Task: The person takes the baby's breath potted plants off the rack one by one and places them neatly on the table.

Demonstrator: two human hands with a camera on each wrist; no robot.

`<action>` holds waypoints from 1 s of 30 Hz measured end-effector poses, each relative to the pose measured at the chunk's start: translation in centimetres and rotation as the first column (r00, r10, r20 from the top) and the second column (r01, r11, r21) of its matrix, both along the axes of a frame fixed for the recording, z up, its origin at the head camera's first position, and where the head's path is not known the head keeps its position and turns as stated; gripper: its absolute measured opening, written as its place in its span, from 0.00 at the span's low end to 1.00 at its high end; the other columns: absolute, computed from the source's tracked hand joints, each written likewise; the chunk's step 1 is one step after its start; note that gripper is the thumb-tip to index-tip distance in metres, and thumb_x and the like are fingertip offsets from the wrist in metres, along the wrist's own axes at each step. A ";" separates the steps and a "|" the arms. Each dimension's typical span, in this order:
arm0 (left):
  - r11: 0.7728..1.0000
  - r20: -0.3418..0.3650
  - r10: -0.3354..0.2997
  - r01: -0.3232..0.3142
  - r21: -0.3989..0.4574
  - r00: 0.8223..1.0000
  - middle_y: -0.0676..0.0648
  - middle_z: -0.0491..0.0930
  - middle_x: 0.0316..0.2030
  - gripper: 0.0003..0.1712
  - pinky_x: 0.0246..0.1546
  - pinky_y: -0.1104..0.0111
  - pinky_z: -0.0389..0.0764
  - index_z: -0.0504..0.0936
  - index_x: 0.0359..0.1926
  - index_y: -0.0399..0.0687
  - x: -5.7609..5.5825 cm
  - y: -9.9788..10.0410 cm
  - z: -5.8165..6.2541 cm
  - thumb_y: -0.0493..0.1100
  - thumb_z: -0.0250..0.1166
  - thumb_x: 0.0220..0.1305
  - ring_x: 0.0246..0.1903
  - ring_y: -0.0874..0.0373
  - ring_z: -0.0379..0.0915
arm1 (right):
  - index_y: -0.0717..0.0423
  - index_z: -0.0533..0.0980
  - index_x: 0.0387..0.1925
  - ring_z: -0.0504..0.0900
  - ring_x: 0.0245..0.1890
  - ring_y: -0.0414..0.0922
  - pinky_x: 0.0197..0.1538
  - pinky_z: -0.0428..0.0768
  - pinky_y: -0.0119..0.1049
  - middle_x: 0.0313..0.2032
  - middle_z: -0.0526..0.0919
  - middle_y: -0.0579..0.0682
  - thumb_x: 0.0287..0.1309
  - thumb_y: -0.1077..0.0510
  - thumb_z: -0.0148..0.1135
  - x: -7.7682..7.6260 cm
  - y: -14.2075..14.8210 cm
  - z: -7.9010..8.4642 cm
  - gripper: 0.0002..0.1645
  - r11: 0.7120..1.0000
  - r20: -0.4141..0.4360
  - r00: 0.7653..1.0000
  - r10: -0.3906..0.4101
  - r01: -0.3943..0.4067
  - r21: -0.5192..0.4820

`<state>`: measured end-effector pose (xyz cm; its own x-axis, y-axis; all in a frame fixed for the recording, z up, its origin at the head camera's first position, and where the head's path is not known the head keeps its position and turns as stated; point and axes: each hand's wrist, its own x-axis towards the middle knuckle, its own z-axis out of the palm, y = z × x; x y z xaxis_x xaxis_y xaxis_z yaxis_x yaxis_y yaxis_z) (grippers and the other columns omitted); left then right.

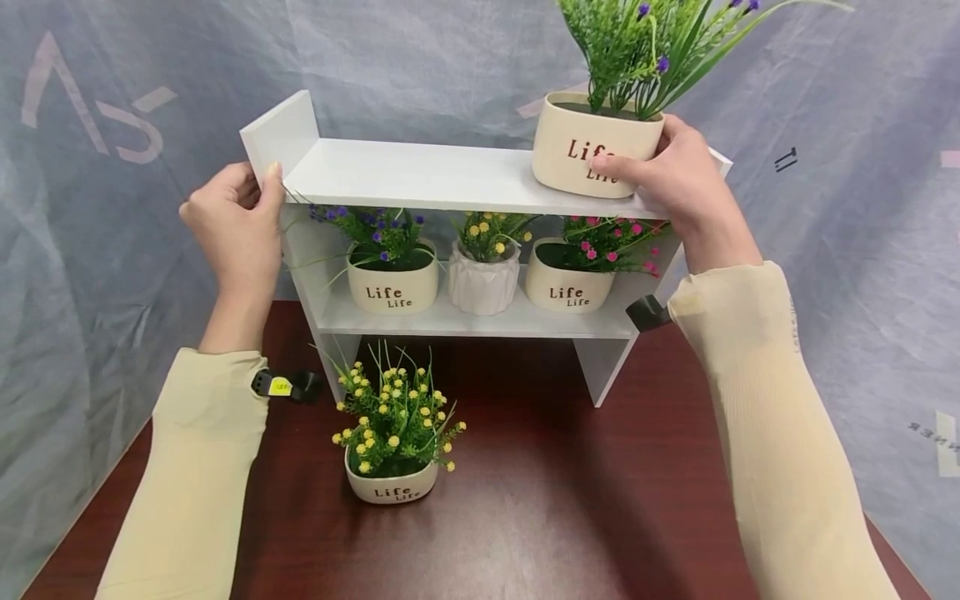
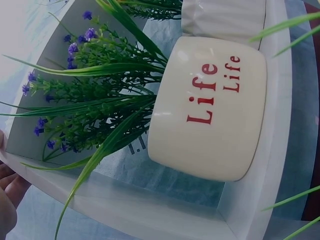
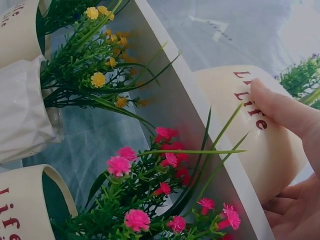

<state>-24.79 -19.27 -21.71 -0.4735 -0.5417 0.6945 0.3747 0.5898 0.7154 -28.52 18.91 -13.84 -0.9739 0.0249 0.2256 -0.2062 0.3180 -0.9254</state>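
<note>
My right hand (image 1: 693, 187) grips a cream oval flowerpot (image 1: 570, 158) with purple flowers and long grass blades, thumb across its "Life" lettering. This pot is at the right end of the top board (image 1: 420, 175) of a small white shelf. At the shelf's left side panel (image 1: 281, 133), my left hand (image 1: 236, 212) pinches the edge between thumb and curled fingers. Below, the middle board (image 1: 472, 323) carries a cream pot (image 1: 393, 283) with purple flowers, a white ridged pot (image 1: 483, 283) with yellow flowers, and a cream pot (image 1: 567, 279) with pink flowers.
A cream pot (image 1: 393, 487) with yellow flowers stands on the dark red wooden table (image 1: 517, 500), in front of the shelf's left leg. Grey-blue cloth (image 1: 420, 67) hangs behind the shelf. Each wrist wears a small black camera, the left one (image 1: 281, 385) with a yellow label.
</note>
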 end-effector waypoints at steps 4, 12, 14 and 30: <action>1.000 0.000 -0.001 0.001 0.003 1.000 0.41 0.87 0.39 0.18 0.32 0.85 0.71 0.88 0.38 0.37 0.0 0.0 0.0 0.49 0.64 0.64 0.27 0.86 0.71 | 0.47 0.68 0.45 0.76 0.41 0.35 0.44 0.71 0.22 0.39 0.78 0.39 0.45 0.58 0.77 0.3 0.1 0.1 0.29 1.000 -0.008 1.000 0.005 -0.004 0.010; 1.000 -0.002 -0.003 0.003 0.008 1.000 0.41 0.87 0.40 0.17 0.33 0.86 0.72 0.88 0.39 0.38 0.0 0.0 0.1 0.49 0.64 0.64 0.28 0.86 0.72 | 0.47 0.70 0.46 0.76 0.42 0.35 0.50 0.68 0.23 0.39 0.79 0.38 0.45 0.57 0.77 1.0 0.3 0.1 0.28 1.000 -0.001 1.000 0.016 -0.016 0.005; 1.000 -0.004 0.001 -0.001 0.008 1.000 0.41 0.87 0.39 0.17 0.32 0.85 0.71 0.88 0.38 0.38 0.1 0.0 0.0 0.49 0.64 0.64 0.27 0.86 0.71 | 0.47 0.70 0.46 0.77 0.41 0.35 0.48 0.69 0.22 0.39 0.79 0.38 0.46 0.58 0.76 1.1 0.3 0.1 0.28 1.000 -0.011 1.000 0.023 -0.023 0.007; 1.000 -0.001 0.009 -0.009 0.027 1.000 0.43 0.88 0.35 0.16 0.30 0.85 0.69 0.89 0.35 0.39 -0.2 0.0 0.1 0.49 0.65 0.63 0.23 0.84 0.70 | 0.48 0.69 0.44 0.80 0.36 0.33 0.41 0.69 0.24 0.31 0.84 0.34 0.47 0.59 0.75 3.4 0.8 0.5 0.26 0.997 -0.022 0.997 0.075 -0.074 0.036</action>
<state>-24.98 -19.27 -21.58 -0.4682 -0.5644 0.6799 0.3701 0.5734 0.7309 -25.12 19.69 -13.38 -0.9672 -0.0562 0.2479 -0.2522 0.3335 -0.9084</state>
